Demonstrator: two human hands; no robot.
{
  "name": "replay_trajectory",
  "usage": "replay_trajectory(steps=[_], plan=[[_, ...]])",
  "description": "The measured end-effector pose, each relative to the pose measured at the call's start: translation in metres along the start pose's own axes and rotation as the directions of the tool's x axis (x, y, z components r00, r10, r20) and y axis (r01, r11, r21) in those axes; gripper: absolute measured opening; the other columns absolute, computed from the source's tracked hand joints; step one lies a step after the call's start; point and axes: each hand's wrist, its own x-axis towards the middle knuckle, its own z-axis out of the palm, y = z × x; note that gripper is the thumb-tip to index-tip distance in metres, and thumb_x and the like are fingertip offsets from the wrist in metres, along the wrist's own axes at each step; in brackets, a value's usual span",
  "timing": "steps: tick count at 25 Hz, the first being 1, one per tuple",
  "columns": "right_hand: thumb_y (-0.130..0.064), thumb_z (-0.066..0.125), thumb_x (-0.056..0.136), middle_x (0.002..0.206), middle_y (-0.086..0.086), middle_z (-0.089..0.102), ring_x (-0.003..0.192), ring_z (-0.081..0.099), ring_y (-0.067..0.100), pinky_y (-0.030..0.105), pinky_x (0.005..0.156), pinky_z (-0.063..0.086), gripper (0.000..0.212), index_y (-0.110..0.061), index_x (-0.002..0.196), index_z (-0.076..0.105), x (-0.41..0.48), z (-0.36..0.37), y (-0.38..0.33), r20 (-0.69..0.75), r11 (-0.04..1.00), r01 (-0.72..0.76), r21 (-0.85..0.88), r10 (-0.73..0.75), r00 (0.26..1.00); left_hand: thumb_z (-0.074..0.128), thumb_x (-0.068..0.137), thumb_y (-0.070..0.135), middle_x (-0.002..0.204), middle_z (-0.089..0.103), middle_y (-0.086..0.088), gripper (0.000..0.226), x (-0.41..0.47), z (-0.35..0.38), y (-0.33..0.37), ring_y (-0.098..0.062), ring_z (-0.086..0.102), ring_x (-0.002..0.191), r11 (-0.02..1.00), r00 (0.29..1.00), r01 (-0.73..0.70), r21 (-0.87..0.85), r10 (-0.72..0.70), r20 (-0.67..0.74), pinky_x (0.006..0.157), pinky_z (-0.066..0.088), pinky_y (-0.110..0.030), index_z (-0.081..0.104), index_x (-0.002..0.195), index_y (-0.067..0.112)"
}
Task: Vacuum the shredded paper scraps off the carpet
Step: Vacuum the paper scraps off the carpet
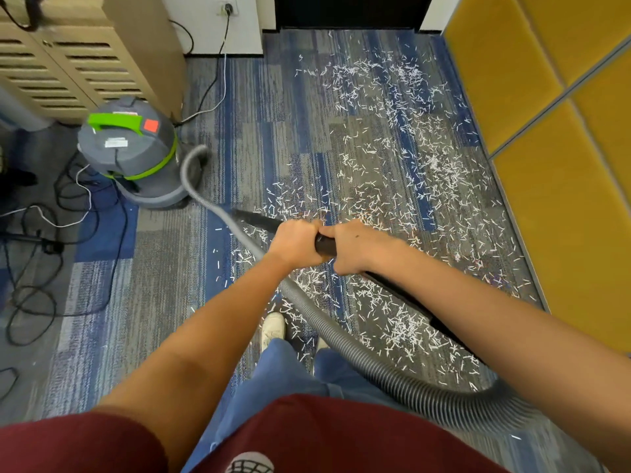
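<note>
Both hands grip the black wand, left hand and right hand side by side, fingers curled tight around it. The paper scraps lie thick across the middle and right of the carpet, from the far doorway to the near shoe. The grey hose loops close round the feet (an easy trip), and it may drag scraps about. A hard pull could topple the canister at far left, or the nozzle could snag the loose cables.
</note>
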Motion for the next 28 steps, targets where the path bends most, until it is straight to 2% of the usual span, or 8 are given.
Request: replay_trajectory(steps=[5,10,15,18,20,24,28], plan=[[-0.01,0.057,0.084,0.111,0.008,0.054,0.079,0.057,0.021,0.028,0.07,0.053,0.063,-0.019,0.143,0.036,0.003,0.004,0.002,-0.017,0.999,-0.03,-0.017,0.03,0.999,0.059,0.078,0.028,0.092,0.069,-0.008,0.028,-0.002,0.012,0.002,-0.029,0.066,0.084,0.992,0.997,0.025,-0.126,-0.035,-0.076,0.074,0.049,-0.031,0.063,0.099,0.011],[-0.008,0.056,0.084,0.103,0.006,0.05,0.078,0.055,0.021,0.027,0.066,0.048,0.057,-0.019,0.138,0.042,0.005,0.001,0.015,-0.056,0.993,-0.12,-0.006,0.119,0.991,0.059,0.079,0.019,0.099,0.067,-0.012,0.03,0.013,0.01,0.017,-0.032,0.064,0.087,0.974,0.997,0.005,-0.226,-0.023,-0.075,0.078,0.051,-0.035,0.062,0.107,0.008],[-0.007,0.057,0.083,0.1,0.007,0.046,0.08,0.053,0.022,0.027,0.068,0.046,0.052,-0.012,0.134,0.044,0.008,-0.006,0.032,-0.104,0.976,-0.215,0.034,0.217,0.971,0.057,0.079,0.009,0.1,0.064,-0.015,0.026,0.035,0.004,0.037,-0.034,0.061,0.09,0.946,0.998,-0.038,-0.321,0.017,-0.067,0.077,0.049,-0.036,0.061,0.105,0.006],[-0.008,0.059,0.082,0.115,0.01,0.05,0.09,0.058,0.023,0.028,0.076,0.052,0.057,-0.011,0.136,0.044,0.009,-0.007,0.046,-0.112,0.96,-0.26,0.101,0.271,0.956,0.058,0.078,0.007,0.105,0.062,-0.015,0.024,0.05,0.005,0.05,-0.033,0.061,0.092,0.937,0.998,-0.069,-0.342,0.061,-0.034,0.079,0.051,-0.04,0.059,0.102,0.004],[-0.008,0.061,0.081,0.117,0.01,0.05,0.09,0.058,0.023,0.028,0.076,0.052,0.056,-0.011,0.135,0.045,0.008,-0.008,0.055,-0.114,0.953,-0.278,0.123,0.292,0.95,0.06,0.076,0.005,0.106,0.061,-0.015,0.024,0.059,0.006,0.058,-0.034,0.06,0.093,0.93,0.997,-0.071,-0.361,0.073,-0.009,0.079,0.051,-0.04,0.059,0.099,0.004],[-0.007,0.059,0.083,0.101,0.006,0.047,0.08,0.054,0.022,0.026,0.068,0.046,0.044,-0.011,0.126,0.05,0.001,-0.013,0.073,-0.135,0.933,-0.322,0.163,0.344,0.929,0.061,0.076,0.006,0.107,0.06,-0.016,0.032,0.073,0.01,0.081,-0.035,0.06,0.096,0.925,0.997,-0.068,-0.373,0.078,0.012,0.082,0.05,-0.042,0.059,0.108,0.005],[-0.005,0.057,0.084,0.089,0.003,0.045,0.073,0.053,0.018,0.026,0.07,0.051,0.045,-0.012,0.128,0.049,-0.004,-0.011,0.077,-0.129,0.936,-0.307,0.174,0.331,0.935,0.058,0.079,0.005,0.11,0.061,-0.014,0.035,0.074,0.01,0.088,-0.032,0.06,0.097,0.937,0.998,-0.049,-0.345,0.061,0.026,0.086,0.051,-0.041,0.058,0.114,0.008]])
